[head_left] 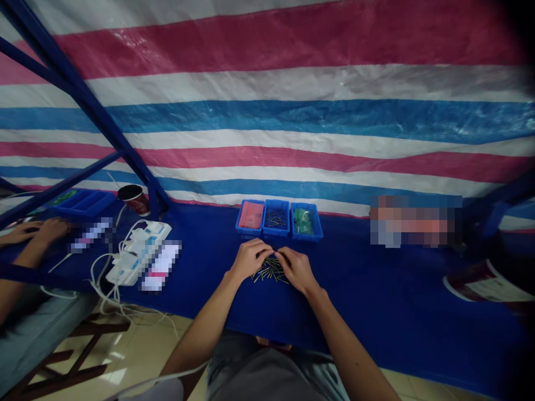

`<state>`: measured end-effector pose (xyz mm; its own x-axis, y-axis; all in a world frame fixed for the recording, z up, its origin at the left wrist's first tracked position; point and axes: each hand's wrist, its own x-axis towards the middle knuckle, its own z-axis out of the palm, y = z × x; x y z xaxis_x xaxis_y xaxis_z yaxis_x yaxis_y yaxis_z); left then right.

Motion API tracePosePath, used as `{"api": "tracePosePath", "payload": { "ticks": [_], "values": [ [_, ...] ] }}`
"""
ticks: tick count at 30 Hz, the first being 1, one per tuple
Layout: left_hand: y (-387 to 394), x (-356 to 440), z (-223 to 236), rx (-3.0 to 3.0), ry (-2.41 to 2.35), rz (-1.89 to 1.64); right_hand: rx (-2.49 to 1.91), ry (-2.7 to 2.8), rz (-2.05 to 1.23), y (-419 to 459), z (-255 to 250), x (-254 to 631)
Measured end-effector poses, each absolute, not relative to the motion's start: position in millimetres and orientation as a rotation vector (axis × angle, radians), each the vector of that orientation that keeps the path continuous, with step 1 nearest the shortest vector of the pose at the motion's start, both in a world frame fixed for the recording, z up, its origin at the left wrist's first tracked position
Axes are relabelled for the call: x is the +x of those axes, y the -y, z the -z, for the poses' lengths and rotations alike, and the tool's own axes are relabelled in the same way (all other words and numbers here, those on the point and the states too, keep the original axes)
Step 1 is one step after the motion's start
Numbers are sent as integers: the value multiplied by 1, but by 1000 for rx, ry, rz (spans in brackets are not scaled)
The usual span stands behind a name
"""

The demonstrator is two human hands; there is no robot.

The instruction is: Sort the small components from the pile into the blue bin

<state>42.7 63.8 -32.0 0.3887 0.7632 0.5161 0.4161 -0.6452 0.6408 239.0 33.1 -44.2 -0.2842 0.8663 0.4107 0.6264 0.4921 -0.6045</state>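
A pile of thin metal pins, screws or nails by their look, lies on the blue tabletop. Over its left side is my left hand, with thumb and forefinger pinched together. My right hand is over the right side, pinching too, its fingertips almost meeting those of the left. Whatever is between the fingertips is too small to make out. Just beyond the hands stand three blue bins: one with pink packets, a middle one with dark thin pieces, and one with green bagged items.
To the left lie a white power strip with tangled cables and a blurred-out phone. A dark cup stands by the blue frame post. A co-worker's hands are at far left. Another cup and a pixelated object are right.
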Motion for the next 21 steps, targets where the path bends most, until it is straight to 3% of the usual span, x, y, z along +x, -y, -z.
{"api": "tracePosePath", "payload": {
  "ticks": [21],
  "values": [
    [-64,43,33,2237,-1026,-1143,-1258,2051,-407,-35,47,239]
  ]
}}
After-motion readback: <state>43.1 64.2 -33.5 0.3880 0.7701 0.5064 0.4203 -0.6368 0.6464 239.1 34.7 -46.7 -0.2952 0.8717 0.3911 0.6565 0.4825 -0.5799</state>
